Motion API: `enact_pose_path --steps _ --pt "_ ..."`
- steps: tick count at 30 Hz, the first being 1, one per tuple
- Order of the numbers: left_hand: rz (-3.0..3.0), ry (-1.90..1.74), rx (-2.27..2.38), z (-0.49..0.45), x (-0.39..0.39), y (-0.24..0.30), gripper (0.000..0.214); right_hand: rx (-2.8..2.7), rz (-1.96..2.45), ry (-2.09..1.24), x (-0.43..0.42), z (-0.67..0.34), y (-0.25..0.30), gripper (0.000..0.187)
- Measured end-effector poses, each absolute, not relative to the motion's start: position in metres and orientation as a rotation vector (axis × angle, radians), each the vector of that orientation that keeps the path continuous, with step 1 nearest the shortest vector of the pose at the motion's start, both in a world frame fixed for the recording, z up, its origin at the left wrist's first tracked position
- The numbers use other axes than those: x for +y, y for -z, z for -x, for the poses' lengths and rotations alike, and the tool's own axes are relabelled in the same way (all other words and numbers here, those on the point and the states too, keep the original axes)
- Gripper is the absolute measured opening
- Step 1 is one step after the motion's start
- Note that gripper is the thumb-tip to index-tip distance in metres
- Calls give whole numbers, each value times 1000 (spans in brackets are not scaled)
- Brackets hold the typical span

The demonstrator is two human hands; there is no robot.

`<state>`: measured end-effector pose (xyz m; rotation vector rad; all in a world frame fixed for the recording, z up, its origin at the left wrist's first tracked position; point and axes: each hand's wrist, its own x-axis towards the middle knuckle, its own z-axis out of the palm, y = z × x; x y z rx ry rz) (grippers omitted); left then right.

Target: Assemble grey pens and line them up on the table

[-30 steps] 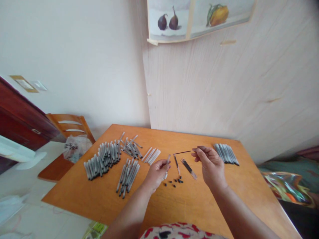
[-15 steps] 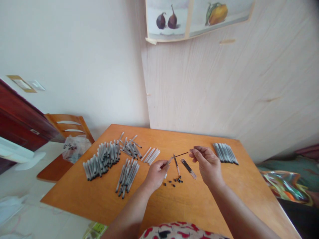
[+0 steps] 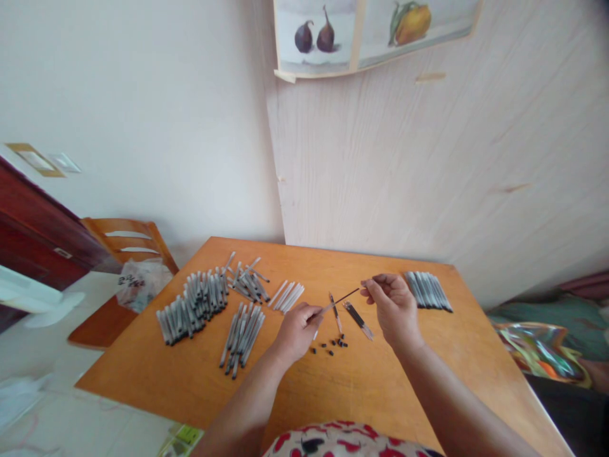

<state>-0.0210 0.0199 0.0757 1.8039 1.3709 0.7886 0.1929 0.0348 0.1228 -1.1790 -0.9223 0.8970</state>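
Note:
My left hand point(image 3: 299, 331) is closed around a clear pen barrel point(image 3: 326, 309) that points up and to the right. My right hand point(image 3: 391, 306) pinches the far end of a thin black ink refill point(image 3: 348, 296). The refill's other end meets the mouth of the barrel, roughly in line with it; how deep it sits inside I cannot tell. Below them on the table lie a loose refill point(image 3: 335, 314), a small bundle of refills point(image 3: 356, 319) and several small black caps point(image 3: 340, 343). Several empty-looking white barrels point(image 3: 288, 296) lie beyond my left hand.
On the wooden table point(image 3: 190, 387), a large heap of capped-looking pens point(image 3: 195, 304) lies left, with smaller piles point(image 3: 242, 336) nearby. A neat row of pens point(image 3: 428, 291) is at the far right. A chair point(image 3: 128, 238) holding a plastic bag point(image 3: 143, 282) stands left.
The barrel in my left hand has tilted to line up with the refill, and the refill now slopes more steeply. The whole view has shifted slightly.

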Motion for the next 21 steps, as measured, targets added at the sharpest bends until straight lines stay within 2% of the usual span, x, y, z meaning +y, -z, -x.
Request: enact_pose_path --steps 5,13,21 --pt "-1743 -766 1328 18 19 -82 24 -919 1196 -905 33 -191 -121 30" --pt "-1264 -812 1139 10 19 -91 34 -1071 1261 -1086 30 -179 -102 33" --pt "-1100 -746 1013 12 25 -95 38 -1244 1292 -1129 25 -168 -101 27"
